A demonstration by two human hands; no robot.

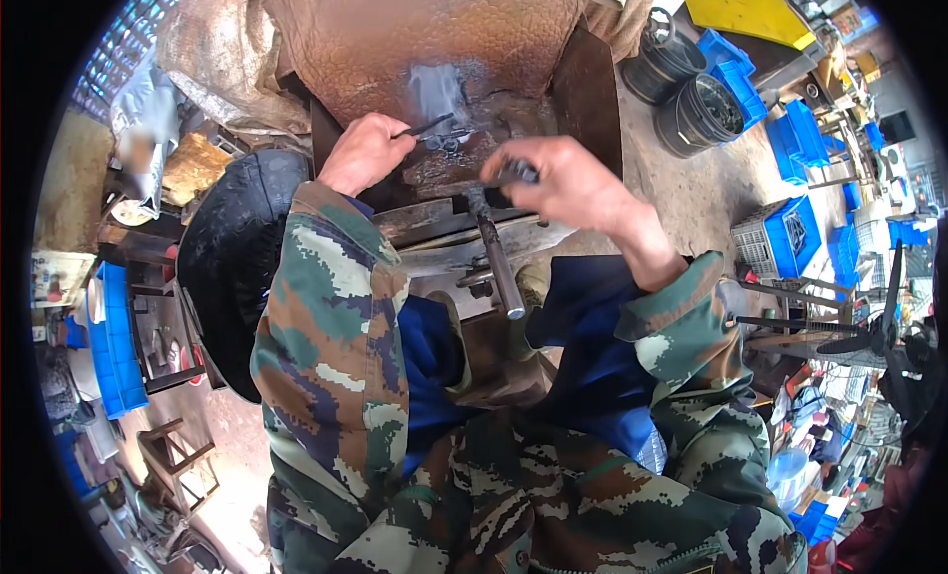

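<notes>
My left hand [367, 152] is closed on a thin dark metal rod [427, 126] that points right over a rough, rusty metal block [449, 164]. Small dark metal pieces [454, 141] lie by the rod's tip. Just behind them is a pale bluish patch [437, 90], like smoke or glare. My right hand [573, 184] is raised to the right of the block, its fingers curled round a dark object [517, 170] too blurred to name. Below that hand a round metal bar [499, 263] slopes towards me from the block.
A rusty, crusted sheet [425, 31] stands behind, with dark metal side walls [590, 90]. To the right are black buckets [699, 115], several blue crates [798, 140] and a fan [879, 337]. A large black padded thing [242, 238] is close on my left; a wooden stool [178, 465] stands beyond it.
</notes>
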